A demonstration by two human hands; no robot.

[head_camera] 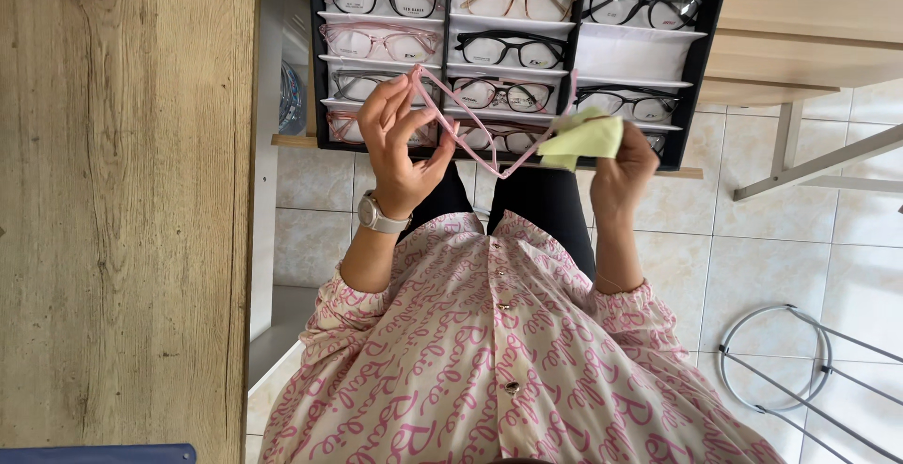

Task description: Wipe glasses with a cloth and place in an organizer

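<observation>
- Blouse (508,370) nearest the camera, cream with pink script print, buttons down the middle; bottom edge cut off by the frame.
- Black trousers (541,205) show past the blouse, mostly covered by it.
- Left hand (400,149) with a watch (376,215) on the wrist; fingers (388,107) pinched together on one temple arm of the pink glasses (489,140), near its tip.
- Right hand (625,168) holds a yellow cloth (583,140); fingers closed on the cloth, and the cloth wraps the other end of the glasses, so the fingertips are hidden.
- Glasses are held in the air between the two hands, above the lap, just in front of the tray; the thin pink frame makes a V shape, lenses hard to make out against the tray behind.
- Display tray (696,69) behind the hands, black with white rows, holding many glasses: black, pink, tan frames. Top rows cut off; lower rows partly hidden by the hands.
- Wooden tabletop (122,201) along the left side, a blue thing (94,453) at its bottom edge, cut off.
- Tiled floor (752,267) on the right, a round wire stand (781,361) on it, partly out of frame.
- Light wood furniture (809,41) top right, only partly seen.
</observation>
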